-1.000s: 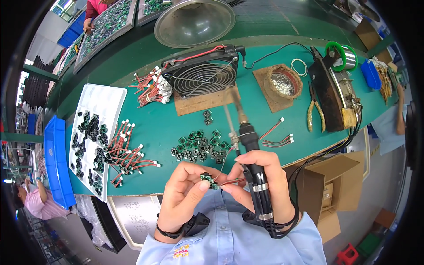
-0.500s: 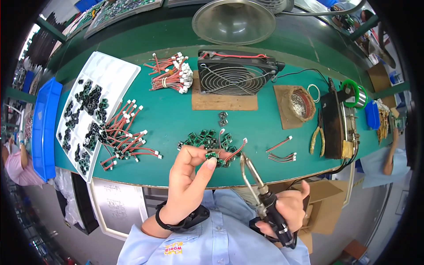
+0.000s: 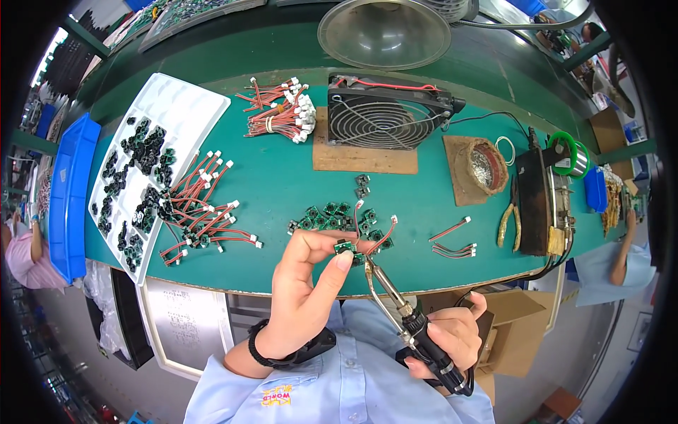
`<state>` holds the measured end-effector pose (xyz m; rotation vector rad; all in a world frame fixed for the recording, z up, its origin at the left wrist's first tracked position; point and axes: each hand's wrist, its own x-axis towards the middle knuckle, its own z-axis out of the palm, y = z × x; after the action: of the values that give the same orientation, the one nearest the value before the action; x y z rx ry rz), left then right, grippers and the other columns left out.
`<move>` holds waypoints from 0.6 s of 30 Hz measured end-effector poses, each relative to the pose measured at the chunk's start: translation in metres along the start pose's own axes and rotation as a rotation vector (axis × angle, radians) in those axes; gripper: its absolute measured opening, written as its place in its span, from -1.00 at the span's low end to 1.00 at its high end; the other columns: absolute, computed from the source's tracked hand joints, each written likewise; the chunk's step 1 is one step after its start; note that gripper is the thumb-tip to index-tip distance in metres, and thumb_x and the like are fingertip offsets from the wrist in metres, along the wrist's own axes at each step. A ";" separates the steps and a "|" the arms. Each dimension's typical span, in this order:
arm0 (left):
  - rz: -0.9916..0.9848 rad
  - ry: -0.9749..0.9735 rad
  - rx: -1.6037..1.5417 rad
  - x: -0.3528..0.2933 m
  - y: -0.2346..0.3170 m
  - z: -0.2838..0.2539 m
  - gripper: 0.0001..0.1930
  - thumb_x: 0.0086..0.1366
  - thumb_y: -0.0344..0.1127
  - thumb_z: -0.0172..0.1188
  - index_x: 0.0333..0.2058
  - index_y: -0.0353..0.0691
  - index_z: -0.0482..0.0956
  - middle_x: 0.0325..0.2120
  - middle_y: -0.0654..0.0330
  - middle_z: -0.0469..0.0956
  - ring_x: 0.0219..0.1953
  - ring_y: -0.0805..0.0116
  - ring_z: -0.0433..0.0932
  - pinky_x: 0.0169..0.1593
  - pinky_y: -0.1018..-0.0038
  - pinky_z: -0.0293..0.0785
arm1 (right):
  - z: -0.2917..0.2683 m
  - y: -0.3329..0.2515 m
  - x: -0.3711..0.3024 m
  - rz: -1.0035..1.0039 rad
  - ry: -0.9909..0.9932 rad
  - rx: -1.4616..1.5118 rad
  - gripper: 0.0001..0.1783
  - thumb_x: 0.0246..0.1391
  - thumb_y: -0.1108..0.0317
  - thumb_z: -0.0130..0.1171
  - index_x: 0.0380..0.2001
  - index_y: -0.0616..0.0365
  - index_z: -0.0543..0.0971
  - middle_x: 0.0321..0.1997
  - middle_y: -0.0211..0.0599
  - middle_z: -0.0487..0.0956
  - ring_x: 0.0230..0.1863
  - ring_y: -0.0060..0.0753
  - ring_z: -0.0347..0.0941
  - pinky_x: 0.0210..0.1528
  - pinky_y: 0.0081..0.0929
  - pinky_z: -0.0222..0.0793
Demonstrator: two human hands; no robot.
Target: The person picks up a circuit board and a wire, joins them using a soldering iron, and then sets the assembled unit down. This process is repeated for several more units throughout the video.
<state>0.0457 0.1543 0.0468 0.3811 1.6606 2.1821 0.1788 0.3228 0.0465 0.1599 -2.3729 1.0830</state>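
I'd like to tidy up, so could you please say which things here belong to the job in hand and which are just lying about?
Seem to belong: board in left hand, iron in right hand, loose boards, wire leads; probably the fan and solder reel.

Likely just lying about: pliers, cardboard box, long blue bin.

light-blue buttoned shirt (image 3: 321, 396) | yellow-pink chest embroidery (image 3: 277, 395) | black wrist straps (image 3: 256, 350)

Tray (image 3: 201, 106): left on surface (image 3: 282, 177)
Bin (image 3: 70, 191): left of tray
Fan (image 3: 385, 120): back, on board (image 3: 360, 161)
Wire bundle (image 3: 282, 120): left of fan
Pot (image 3: 462, 166): right of fan
Pliers (image 3: 503, 227): left of box (image 3: 533, 208)
Module pile (image 3: 325, 219): before fan
Soldering iron (image 3: 424, 338): before pile, rightward
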 end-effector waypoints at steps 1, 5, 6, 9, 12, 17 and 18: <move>0.000 -0.002 0.006 0.000 0.000 0.000 -0.91 0.28 -0.49 -0.07 -0.25 -0.29 0.25 -0.14 0.00 0.46 -0.07 0.25 0.48 0.03 0.39 0.30 | 0.000 0.000 0.000 0.002 -0.003 -0.002 -0.51 -0.41 0.13 0.43 -0.32 0.06 0.57 -0.54 -0.45 0.56 -0.42 -0.44 0.48 0.16 -0.17 -0.08; 0.007 -0.006 0.024 0.000 -0.002 0.000 -0.91 0.28 -0.49 -0.06 -0.26 -0.28 0.25 -0.14 0.00 0.46 -0.08 0.25 0.48 0.02 0.39 0.31 | 0.000 0.001 -0.001 -0.010 0.007 -0.008 -0.52 -0.41 0.14 0.43 -0.33 0.06 0.57 -0.54 -0.45 0.56 -0.42 -0.44 0.48 0.14 -0.19 -0.06; 0.013 -0.006 0.031 -0.001 -0.003 0.000 -0.91 0.28 -0.49 -0.06 -0.26 -0.28 0.25 -0.14 0.00 0.45 -0.08 0.25 0.48 0.02 0.39 0.31 | 0.000 0.001 -0.001 -0.010 0.007 -0.008 -0.52 -0.41 0.14 0.43 -0.33 0.06 0.57 -0.54 -0.45 0.56 -0.42 -0.44 0.48 0.14 -0.19 -0.06; 0.020 -0.009 0.038 -0.001 -0.002 -0.001 -0.91 0.28 -0.49 -0.06 -0.26 -0.28 0.25 -0.14 0.00 0.45 -0.08 0.25 0.48 0.02 0.39 0.31 | 0.000 0.001 -0.001 -0.008 0.004 -0.014 -0.51 -0.42 0.15 0.43 -0.32 0.07 0.56 -0.54 -0.46 0.55 -0.42 -0.44 0.48 0.13 -0.19 -0.04; 0.019 -0.009 0.041 -0.001 -0.002 -0.001 -0.91 0.28 -0.49 -0.05 -0.26 -0.28 0.25 -0.14 0.00 0.45 -0.08 0.25 0.48 0.02 0.39 0.31 | 0.000 0.002 -0.001 -0.013 0.006 -0.006 -0.51 -0.42 0.16 0.42 -0.31 0.07 0.56 -0.54 -0.46 0.55 -0.43 -0.45 0.48 0.12 -0.19 -0.04; 0.020 -0.005 0.052 -0.002 -0.002 -0.001 -0.90 0.28 -0.48 -0.05 -0.25 -0.28 0.25 -0.14 0.01 0.45 -0.07 0.25 0.48 0.02 0.39 0.32 | 0.000 0.003 -0.001 -0.026 0.003 -0.004 -0.50 -0.41 0.16 0.42 -0.29 0.06 0.55 -0.55 -0.47 0.55 -0.43 -0.45 0.48 0.12 -0.19 -0.03; 0.017 -0.004 0.054 -0.002 -0.002 -0.001 -0.90 0.28 -0.48 -0.05 -0.25 -0.28 0.25 -0.13 0.01 0.45 -0.07 0.25 0.48 0.02 0.39 0.32 | 0.000 0.003 -0.001 -0.026 0.003 -0.004 -0.50 -0.41 0.16 0.42 -0.29 0.06 0.55 -0.55 -0.47 0.55 -0.43 -0.45 0.48 0.12 -0.19 -0.03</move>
<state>0.0476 0.1532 0.0448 0.4160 1.7234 2.1504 0.1790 0.3244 0.0439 0.1875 -2.3641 1.0652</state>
